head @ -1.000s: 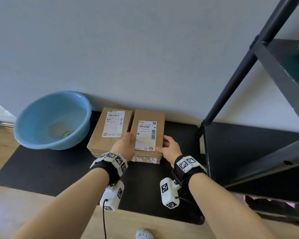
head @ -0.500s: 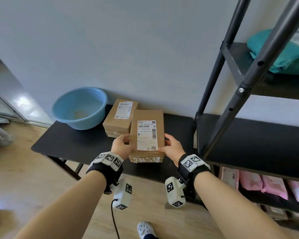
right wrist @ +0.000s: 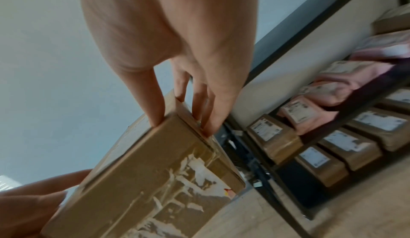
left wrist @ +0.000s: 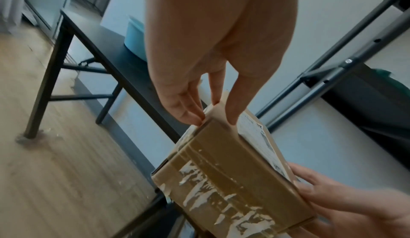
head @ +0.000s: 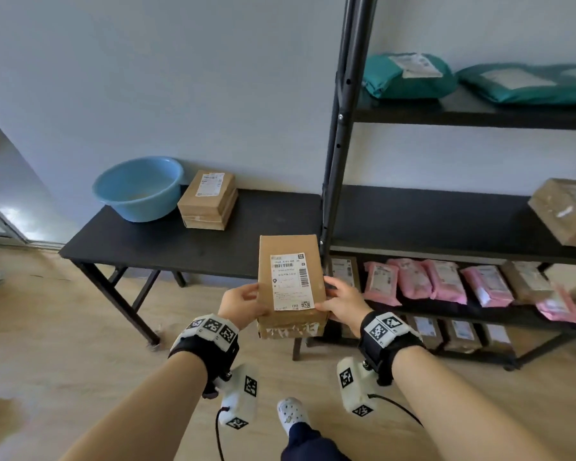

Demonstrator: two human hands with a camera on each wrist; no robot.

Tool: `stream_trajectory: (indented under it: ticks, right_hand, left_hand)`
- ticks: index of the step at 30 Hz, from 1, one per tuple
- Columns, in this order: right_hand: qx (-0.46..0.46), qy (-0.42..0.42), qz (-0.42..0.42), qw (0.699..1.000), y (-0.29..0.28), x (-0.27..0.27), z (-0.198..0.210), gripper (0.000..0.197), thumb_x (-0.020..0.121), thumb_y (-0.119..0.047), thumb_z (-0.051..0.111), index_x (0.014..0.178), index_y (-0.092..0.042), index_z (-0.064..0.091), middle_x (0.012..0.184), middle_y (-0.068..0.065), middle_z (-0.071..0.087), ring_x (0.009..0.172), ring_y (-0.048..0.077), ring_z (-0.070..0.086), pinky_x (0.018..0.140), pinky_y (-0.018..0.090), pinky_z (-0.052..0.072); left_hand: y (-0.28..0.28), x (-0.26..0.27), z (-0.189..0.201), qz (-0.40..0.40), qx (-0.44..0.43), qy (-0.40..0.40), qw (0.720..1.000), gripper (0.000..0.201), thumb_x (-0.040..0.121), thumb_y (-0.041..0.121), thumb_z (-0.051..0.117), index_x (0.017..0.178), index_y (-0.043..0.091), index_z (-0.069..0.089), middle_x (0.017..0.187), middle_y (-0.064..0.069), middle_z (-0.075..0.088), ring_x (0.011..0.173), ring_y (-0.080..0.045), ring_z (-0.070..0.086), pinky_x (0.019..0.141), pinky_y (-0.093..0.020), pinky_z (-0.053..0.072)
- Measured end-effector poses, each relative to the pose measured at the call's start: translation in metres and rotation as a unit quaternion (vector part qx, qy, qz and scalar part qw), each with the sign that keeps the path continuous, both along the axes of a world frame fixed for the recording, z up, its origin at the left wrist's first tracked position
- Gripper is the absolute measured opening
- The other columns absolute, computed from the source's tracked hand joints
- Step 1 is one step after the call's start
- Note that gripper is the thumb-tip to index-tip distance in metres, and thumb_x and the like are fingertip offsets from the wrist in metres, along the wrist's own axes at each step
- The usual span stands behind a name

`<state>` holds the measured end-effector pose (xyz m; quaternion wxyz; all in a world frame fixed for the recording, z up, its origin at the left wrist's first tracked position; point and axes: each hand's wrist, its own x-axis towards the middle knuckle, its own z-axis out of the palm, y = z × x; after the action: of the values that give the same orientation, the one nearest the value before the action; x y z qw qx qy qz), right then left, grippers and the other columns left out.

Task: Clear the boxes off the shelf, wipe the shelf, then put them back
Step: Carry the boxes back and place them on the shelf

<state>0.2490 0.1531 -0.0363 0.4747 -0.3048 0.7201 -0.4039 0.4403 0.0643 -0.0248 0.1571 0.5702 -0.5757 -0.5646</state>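
**boxfan22:** ok so what's going on with the hands here? Both on the same thing?

**shelfwatcher:** yep. The left hand [head: 243, 302] and the right hand [head: 341, 299] have one cardboard box [head: 290, 284] pinched between them, thumbs on top and fingers curled round the long sides — it's up in the air in front of the person, label facing up, not resting on anything. From the head view it sits just in front of the near edge of the black table [head: 167, 251], right by the upright post of the black shelf unit [head: 453, 224].

**boxfan22:** how tight is the grip?

**shelfwatcher:** in the left wrist view the fingertips [left wrist: 190, 117] are pressed on the box edge, thumb laid over the top face. The right wrist view shows the same thing mirrored. The near end of the box has torn, patchy tape on it.

**boxfan22:** any other boxes around?

**shelfwatcher:** a second cardboard box [head: 208, 201] sits on the table, just beside a blue basin [head: 137, 189] at the wall side. On the middle shelf there's a brown parcel [head: 566, 211] way over at the right end. Teal mailer bags [head: 409, 76] up top, pink packets [head: 443, 281] on the level under the middle one, plus more small boxes [head: 463, 334] lowest down.
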Motion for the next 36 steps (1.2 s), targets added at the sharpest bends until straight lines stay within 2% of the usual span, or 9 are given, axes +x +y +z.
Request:
stream_trajectory:
  ticks: [7, 11, 14, 18, 21, 24, 28, 32, 36]
  right_hand:
    - [0.011, -0.026, -0.110, 0.994, 0.092, -0.062, -0.001, 0.061, 0.079, 0.007, 0.065, 0.133, -0.016, 0.050, 0.123, 0.007, 0.063, 0.112, 0.025, 0.061, 0.099, 0.046, 0.050]
    - [0.005, -0.009, -0.172, 0.985, 0.127, -0.113, 0.008, 0.060, 0.081, 0.003, 0.063, 0.135, -0.022, 0.050, 0.123, 0.005, 0.064, 0.110, 0.023, 0.062, 0.098, 0.043, 0.050]
    - [-0.003, 0.001, -0.213, 0.977, 0.146, -0.159, 0.013, 0.061, 0.080, -0.001, 0.065, 0.135, -0.024, 0.051, 0.122, 0.001, 0.065, 0.113, 0.022, 0.060, 0.102, 0.046, 0.047]
    - [-0.026, -0.007, -0.279, 0.960, 0.152, -0.238, 0.018, 0.059, 0.080, 0.001, 0.066, 0.134, -0.013, 0.048, 0.128, 0.006, 0.062, 0.115, 0.024, 0.060, 0.096, 0.036, 0.049]
    - [-0.039, -0.034, -0.280, 0.959, 0.145, -0.308, 0.022, 0.049, 0.083, 0.000, 0.064, 0.128, -0.010, 0.052, 0.123, 0.010, 0.064, 0.110, 0.024, 0.062, 0.101, 0.043, 0.048]
    - [-0.047, -0.018, -0.278, 0.959, 0.135, -0.383, 0.024, 0.034, 0.084, -0.001, 0.064, 0.115, -0.014, 0.058, 0.119, 0.007, 0.066, 0.108, 0.021, 0.062, 0.101, 0.041, 0.047]
    - [-0.068, -0.046, -0.284, 0.955, 0.110, -0.474, 0.022, 0.042, 0.085, 0.007, 0.059, 0.124, -0.007, 0.055, 0.111, 0.006, 0.065, 0.088, 0.012, 0.063, 0.072, 0.023, 0.050]
    - [-0.052, -0.085, -0.275, 0.956, 0.077, -0.548, 0.005, 0.051, 0.088, 0.005, 0.055, 0.137, -0.009, 0.048, 0.123, 0.011, 0.063, 0.102, 0.020, 0.062, 0.083, 0.027, 0.049]
    - [-0.045, -0.105, -0.280, 0.953, 0.056, -0.595, -0.008, 0.055, 0.087, 0.004, 0.052, 0.140, -0.012, 0.045, 0.129, 0.011, 0.061, 0.107, 0.020, 0.060, 0.079, 0.023, 0.047]
  left_hand:
    - [0.055, -0.075, -0.006, -0.131, 0.033, 0.011, 0.991, 0.065, 0.078, -0.006, 0.065, 0.136, 0.016, 0.048, 0.118, -0.012, 0.067, 0.101, -0.023, 0.065, 0.082, -0.031, 0.055]
    - [0.074, -0.139, 0.001, -0.184, 0.042, 0.041, 0.981, 0.066, 0.078, -0.009, 0.063, 0.136, 0.019, 0.049, 0.110, -0.013, 0.069, 0.078, -0.021, 0.062, 0.067, -0.032, 0.051]
    - [0.083, -0.194, 0.009, -0.217, 0.034, 0.064, 0.974, 0.066, 0.079, -0.006, 0.065, 0.135, 0.023, 0.048, 0.100, -0.001, 0.067, 0.069, -0.010, 0.060, 0.056, -0.024, 0.052]
    - [0.082, -0.278, 0.019, -0.254, 0.022, 0.094, 0.962, 0.073, 0.075, -0.004, 0.072, 0.139, 0.019, 0.045, 0.118, -0.006, 0.066, 0.088, -0.021, 0.064, 0.083, -0.047, 0.056]
    - [0.074, -0.350, 0.025, -0.259, 0.015, 0.098, 0.961, 0.071, 0.076, -0.003, 0.072, 0.139, 0.017, 0.044, 0.127, -0.009, 0.062, 0.099, -0.019, 0.064, 0.075, -0.030, 0.057]
    - [0.064, -0.422, 0.030, -0.243, 0.032, 0.108, 0.964, 0.072, 0.076, -0.005, 0.071, 0.139, 0.016, 0.043, 0.126, -0.009, 0.062, 0.085, -0.012, 0.063, 0.055, -0.014, 0.055]
    - [0.040, -0.511, 0.026, -0.206, 0.068, 0.096, 0.972, 0.070, 0.076, -0.007, 0.070, 0.137, 0.018, 0.047, 0.107, -0.003, 0.067, 0.093, -0.020, 0.063, 0.080, -0.035, 0.055]
    - [0.020, -0.579, 0.018, -0.178, 0.081, 0.070, 0.978, 0.067, 0.079, -0.001, 0.070, 0.136, 0.024, 0.047, 0.121, -0.004, 0.063, 0.112, -0.022, 0.058, 0.091, -0.040, 0.047]
    - [0.010, -0.625, 0.002, -0.160, 0.083, 0.063, 0.982, 0.067, 0.078, -0.003, 0.070, 0.136, 0.023, 0.048, 0.125, -0.007, 0.062, 0.115, -0.025, 0.058, 0.095, -0.043, 0.050]
